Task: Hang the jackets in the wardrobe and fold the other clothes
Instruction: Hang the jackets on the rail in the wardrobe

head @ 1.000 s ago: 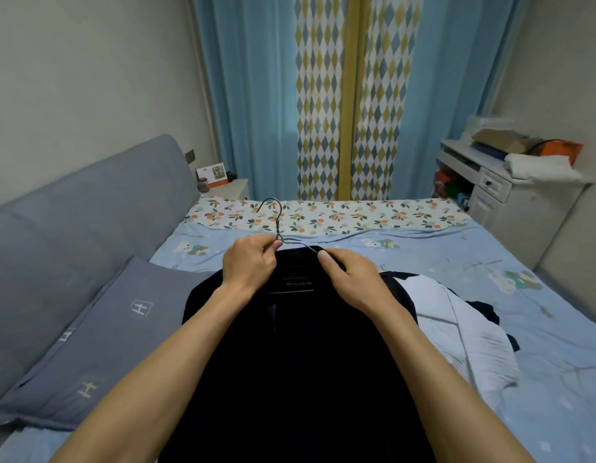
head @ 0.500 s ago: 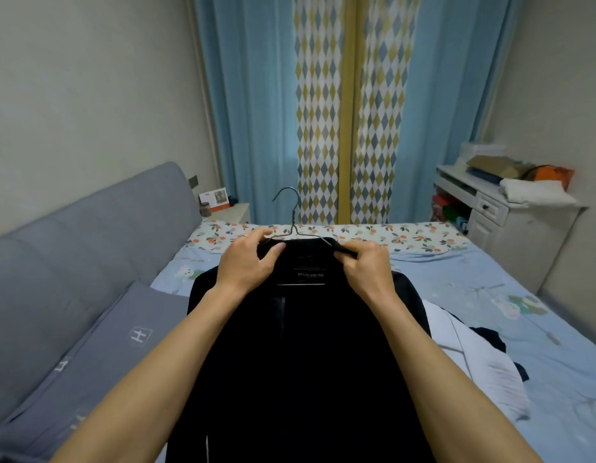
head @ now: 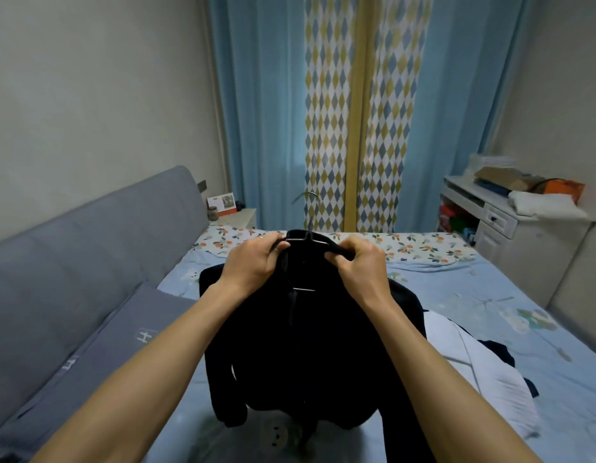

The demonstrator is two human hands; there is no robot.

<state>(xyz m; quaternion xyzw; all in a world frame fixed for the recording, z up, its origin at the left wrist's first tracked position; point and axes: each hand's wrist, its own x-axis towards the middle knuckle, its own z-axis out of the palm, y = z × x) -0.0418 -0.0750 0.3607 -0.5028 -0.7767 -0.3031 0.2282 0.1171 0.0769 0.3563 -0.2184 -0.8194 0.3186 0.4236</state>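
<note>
Both hands, left hand (head: 253, 262) and right hand (head: 360, 265), grip jacket (head: 306, 345) collar over hanger (head: 305, 240). Risk: shoulder slips off thin wire, jacket drops on bed (head: 490, 312) below hands.

Both forearms are bare, no sleeves visible; a ring (head: 260, 238) circles one left-hand finger.

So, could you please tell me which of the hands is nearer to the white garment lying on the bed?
Right. The right hand holds the black jacket's collar on the side above the white garment; the left hand holds the collar's far side.
</note>
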